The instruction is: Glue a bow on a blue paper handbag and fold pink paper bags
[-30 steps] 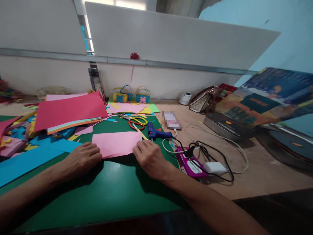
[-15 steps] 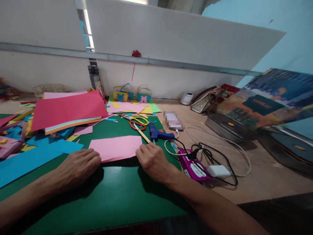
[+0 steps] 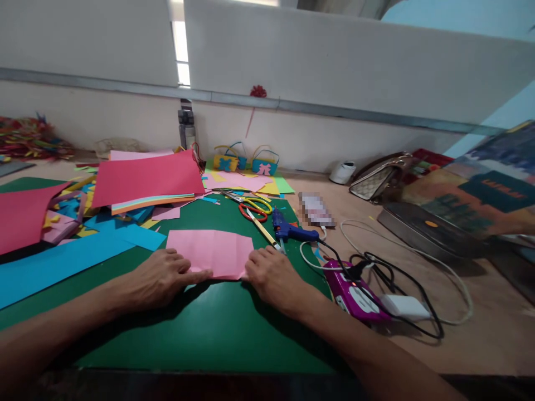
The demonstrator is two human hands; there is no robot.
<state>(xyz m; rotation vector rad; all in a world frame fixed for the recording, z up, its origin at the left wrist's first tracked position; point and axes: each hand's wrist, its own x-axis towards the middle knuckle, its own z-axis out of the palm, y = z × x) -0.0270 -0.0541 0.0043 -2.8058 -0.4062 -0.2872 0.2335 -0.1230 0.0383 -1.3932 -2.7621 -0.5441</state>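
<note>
A pink sheet of paper with faint upright creases lies in front of me on the green mat. My left hand holds its near left corner, the index finger stretched along the near edge and the other fingers curled. At the near right corner, my right hand pinches the paper with closed fingers; the thumb is mostly hidden. Just beyond my right hand lie a slim yellow-handled tool, scissors with red handles and a blue glue gun.
Red sheets top a paper stack behind blue strips. Small paper bags stand at the back. Rightward are a purple power strip, tangled cables, a white adapter and a dark case.
My left hand has slid inward along the paper's near edge, its index finger now extended. My right hand still grips the right corner. The view has shifted left.
</note>
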